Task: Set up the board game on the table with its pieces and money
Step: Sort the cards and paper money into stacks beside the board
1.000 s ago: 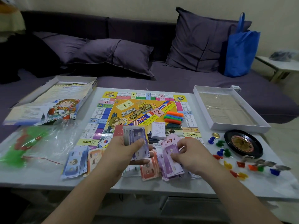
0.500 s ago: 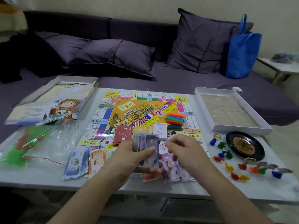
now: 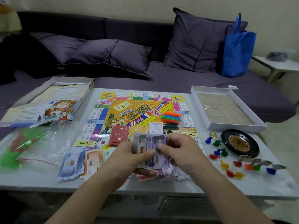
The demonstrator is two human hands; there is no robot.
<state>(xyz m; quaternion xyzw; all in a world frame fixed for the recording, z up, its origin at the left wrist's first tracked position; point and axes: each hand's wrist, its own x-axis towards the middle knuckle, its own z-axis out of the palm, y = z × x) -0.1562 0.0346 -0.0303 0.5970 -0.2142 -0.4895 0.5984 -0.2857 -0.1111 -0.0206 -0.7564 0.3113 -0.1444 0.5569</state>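
The colourful game board (image 3: 123,110) lies open in the middle of the white table (image 3: 40,180). Above its near edge my left hand (image 3: 129,157) grips a stack of purple play money (image 3: 150,147), thumb on top. My right hand (image 3: 181,152) pinches the same stack from the right side. More notes lie under my hands in a loose pile (image 3: 165,173). Blue notes (image 3: 71,164) and orange notes (image 3: 93,160) sit in stacks to the left. Red cards (image 3: 119,135) rest on the board.
Coloured plastic pieces (image 3: 224,164) are scattered at the right beside a small roulette wheel (image 3: 240,143). The box tray (image 3: 226,107) sits at the back right, the box lid (image 3: 47,102) at the back left. A clear plastic bag (image 3: 32,146) lies left. Coloured sticks (image 3: 170,117) rest on the board.
My right hand left the purple notes on the table and came up to the stack in my left hand. Both hands now hold that stack together.
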